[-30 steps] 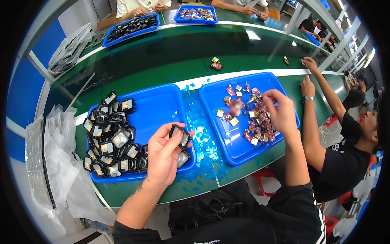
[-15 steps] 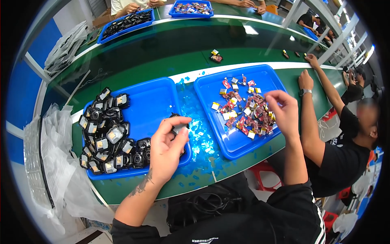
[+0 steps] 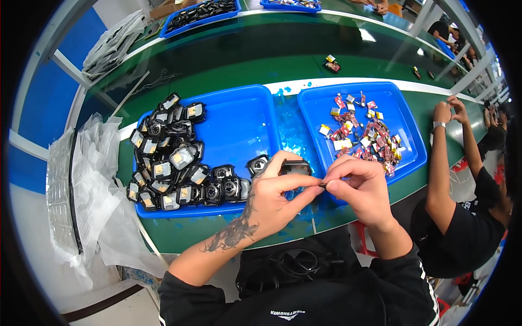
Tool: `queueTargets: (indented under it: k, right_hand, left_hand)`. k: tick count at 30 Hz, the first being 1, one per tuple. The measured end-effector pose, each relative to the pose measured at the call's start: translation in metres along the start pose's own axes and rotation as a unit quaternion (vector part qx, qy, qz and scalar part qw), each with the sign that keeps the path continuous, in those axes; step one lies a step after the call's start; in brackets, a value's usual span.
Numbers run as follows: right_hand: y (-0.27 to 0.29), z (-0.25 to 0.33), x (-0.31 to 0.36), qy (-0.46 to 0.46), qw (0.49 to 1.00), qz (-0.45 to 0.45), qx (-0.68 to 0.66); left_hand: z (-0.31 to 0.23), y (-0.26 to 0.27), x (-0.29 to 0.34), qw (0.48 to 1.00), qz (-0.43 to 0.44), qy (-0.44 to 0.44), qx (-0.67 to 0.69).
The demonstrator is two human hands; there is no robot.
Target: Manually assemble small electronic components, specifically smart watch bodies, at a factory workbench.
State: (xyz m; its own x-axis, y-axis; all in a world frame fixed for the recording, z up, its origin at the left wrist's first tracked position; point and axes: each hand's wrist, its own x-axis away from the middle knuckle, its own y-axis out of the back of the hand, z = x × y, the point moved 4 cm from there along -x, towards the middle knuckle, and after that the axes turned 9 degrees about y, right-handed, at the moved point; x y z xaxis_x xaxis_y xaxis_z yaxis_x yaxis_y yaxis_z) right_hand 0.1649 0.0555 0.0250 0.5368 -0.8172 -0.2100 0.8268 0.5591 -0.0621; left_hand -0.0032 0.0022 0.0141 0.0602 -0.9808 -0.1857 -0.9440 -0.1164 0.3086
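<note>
My left hand (image 3: 272,198) is closed around a black watch-like casing (image 3: 295,168), part of which shows behind the fingers. Its thumb and index finger meet the fingertips of my right hand (image 3: 363,191), which pinch a tiny dark piece (image 3: 323,185) too small to name. Both hands are over the gap between two blue trays. In the left tray (image 3: 239,122) lies a heap of similar black casings (image 3: 179,157), some showing pale squares, others round faces. The right tray (image 3: 401,91) holds small red circuit boards (image 3: 375,138) with silver and yellow battery-like blocks.
Blue scraps (image 3: 292,141) litter the green bench between the trays. Beyond a white strip, a small board and battery piece (image 3: 331,64) rests on a green surface. Clear plastic sheets (image 3: 103,190) hang at left. At right sits a co-worker (image 3: 457,228) with raised hands.
My hands were apart, the right above the circuit boards; now their fingertips meet between the trays. The view has shifted, and the co-worker's hands have come together.
</note>
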Motion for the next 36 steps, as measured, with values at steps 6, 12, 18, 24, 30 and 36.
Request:
queueTargets:
  k: [6, 12, 18, 24, 30, 36]
  right_hand:
    - [0.005, -0.004, -0.001, -0.079, 0.996, 0.030, -0.019]
    - [0.007, -0.011, -0.008, -0.152, 0.983, 0.089, -0.043]
    - [0.007, -0.001, -0.008, -0.096, 0.993, 0.068, 0.023]
    - [0.007, 0.010, -0.012, -0.065, 0.990, 0.070, 0.106]
    - [0.005, 0.006, -0.012, -0.047, 0.986, 0.119, 0.102]
    - [-0.003, -0.015, -0.020, -0.153, 0.972, 0.179, 0.005]
  left_hand:
    - [0.000, 0.001, 0.002, 0.999, 0.015, -0.028, -0.013]
    - [0.001, 0.001, 0.000, 0.998, 0.030, -0.047, -0.033]
    - [-0.004, 0.007, -0.003, 1.000, 0.027, 0.006, 0.000]
    - [0.003, 0.005, -0.004, 1.000, 0.030, 0.003, 0.008]
    - [0.003, 0.003, -0.003, 0.999, 0.044, 0.016, 0.017]
    - [-0.006, 0.005, 0.001, 0.991, -0.014, -0.095, -0.092]
